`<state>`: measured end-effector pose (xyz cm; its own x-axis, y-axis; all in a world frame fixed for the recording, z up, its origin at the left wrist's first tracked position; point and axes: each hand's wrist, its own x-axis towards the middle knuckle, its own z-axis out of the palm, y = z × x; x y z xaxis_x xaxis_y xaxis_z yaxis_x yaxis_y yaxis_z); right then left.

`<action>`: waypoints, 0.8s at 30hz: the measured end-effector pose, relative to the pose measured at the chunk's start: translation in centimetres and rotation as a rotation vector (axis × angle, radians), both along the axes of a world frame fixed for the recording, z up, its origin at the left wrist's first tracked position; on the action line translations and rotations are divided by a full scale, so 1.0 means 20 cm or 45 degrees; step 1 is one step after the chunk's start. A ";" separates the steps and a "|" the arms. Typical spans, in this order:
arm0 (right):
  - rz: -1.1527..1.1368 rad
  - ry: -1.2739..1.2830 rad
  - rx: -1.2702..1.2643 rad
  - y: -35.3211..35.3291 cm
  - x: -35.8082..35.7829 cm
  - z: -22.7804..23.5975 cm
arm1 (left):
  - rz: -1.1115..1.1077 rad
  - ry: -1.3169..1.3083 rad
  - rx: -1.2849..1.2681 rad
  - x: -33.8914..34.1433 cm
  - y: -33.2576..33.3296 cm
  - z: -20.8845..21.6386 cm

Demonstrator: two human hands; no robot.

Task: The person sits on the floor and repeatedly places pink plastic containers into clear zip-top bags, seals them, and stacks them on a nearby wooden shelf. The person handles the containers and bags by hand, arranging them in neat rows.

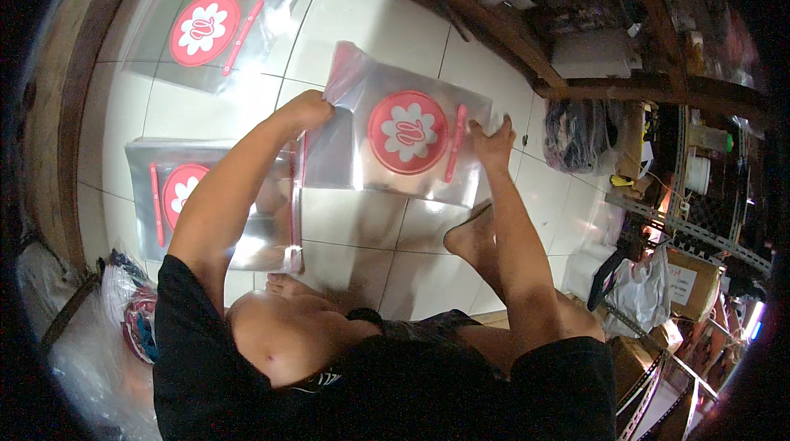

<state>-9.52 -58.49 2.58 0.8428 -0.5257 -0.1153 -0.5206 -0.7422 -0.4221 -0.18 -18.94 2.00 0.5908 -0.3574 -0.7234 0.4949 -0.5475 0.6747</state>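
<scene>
Between my hands is a clear plastic bag (346, 157) printed with a red disc, a white flower and a red strip; whether it is one sheet or several layered together, I cannot tell. Its left edge is gripped in my closed left hand (306, 113), where the film bunches up. My right hand (492, 147) is at the opposite edge, thumb over the film and the other fingers beyond it. Under my left forearm lies a thick stack of similar bags (280, 231), its print turned the other way. Farther off at the upper left, more printed film (156, 46) lies flat.
White floor tiles (346, 264) spread beneath everything. A wooden frame (510, 38) borders the far right, and a wooden beam (58, 120) runs along the left. On the right stand metal racks (699, 231), a cardboard box (690, 285) and a white plastic bag (643, 293).
</scene>
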 end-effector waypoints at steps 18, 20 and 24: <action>-0.483 0.093 1.297 -0.03 -0.10 0.03 | 0.147 0.240 0.050 0.02 0.00 0.15; -0.504 0.046 1.458 -0.07 -0.12 -0.02 | 0.169 0.263 0.031 0.02 0.02 0.17; -0.534 0.113 1.443 0.05 -0.11 0.10 | 0.307 0.318 -0.115 0.00 0.04 0.00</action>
